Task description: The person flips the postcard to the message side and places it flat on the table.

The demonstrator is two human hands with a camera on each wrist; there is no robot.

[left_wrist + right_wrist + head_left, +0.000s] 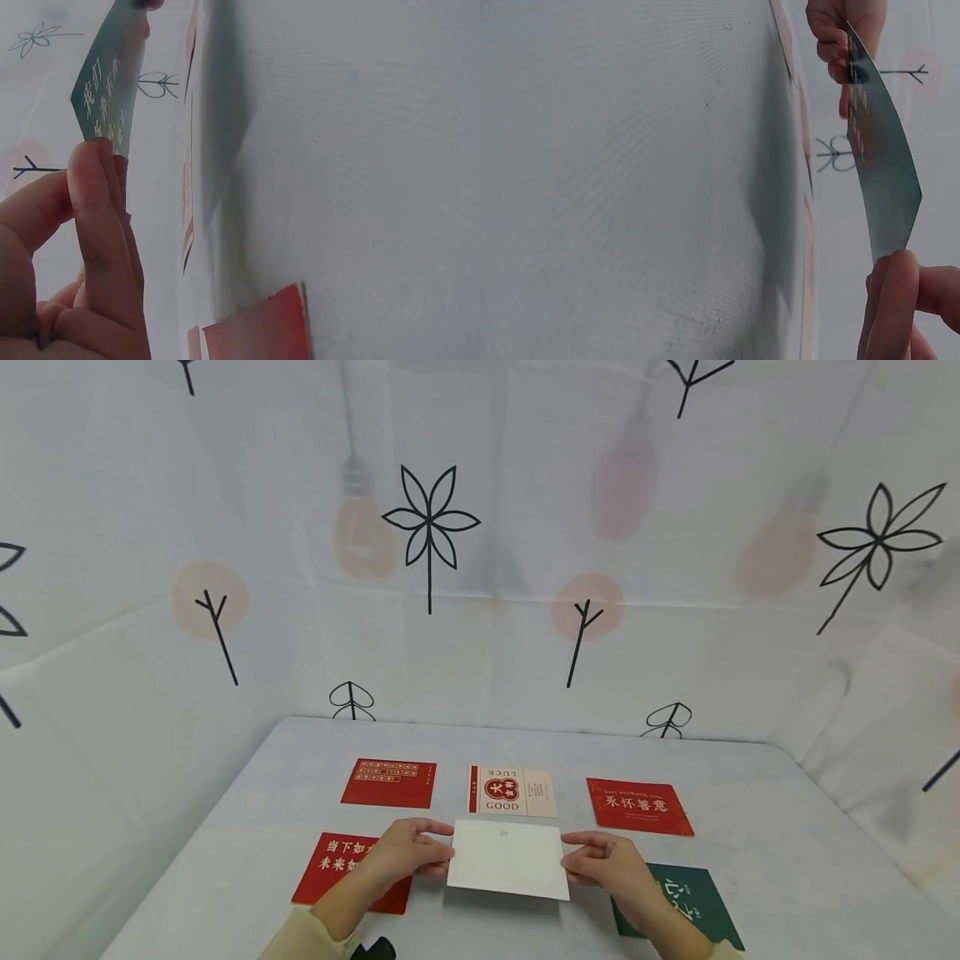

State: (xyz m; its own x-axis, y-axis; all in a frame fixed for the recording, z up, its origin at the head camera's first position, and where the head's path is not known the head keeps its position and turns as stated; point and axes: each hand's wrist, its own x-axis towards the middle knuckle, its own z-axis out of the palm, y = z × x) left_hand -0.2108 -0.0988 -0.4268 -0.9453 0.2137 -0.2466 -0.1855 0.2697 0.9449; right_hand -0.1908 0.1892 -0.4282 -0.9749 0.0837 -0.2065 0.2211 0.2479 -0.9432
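A card (510,860) is held just above the table between both hands, its plain cream side up in the head view. Its underside is green with light lettering, as the card (105,90) shows in the left wrist view and the card (885,157) in the right wrist view. My left hand (408,852) pinches the card's left edge between thumb and fingers. At the opposite edge, my right hand (611,864) pinches it the same way. A shadow falls on the cloth below.
Around the held card lie a red card (390,783) at back left, a cream-and-red card (513,791) at back middle and a red card (639,807) at back right. Another red card (386,897) is partly behind the left arm; a green card (701,906) lies by the right arm.
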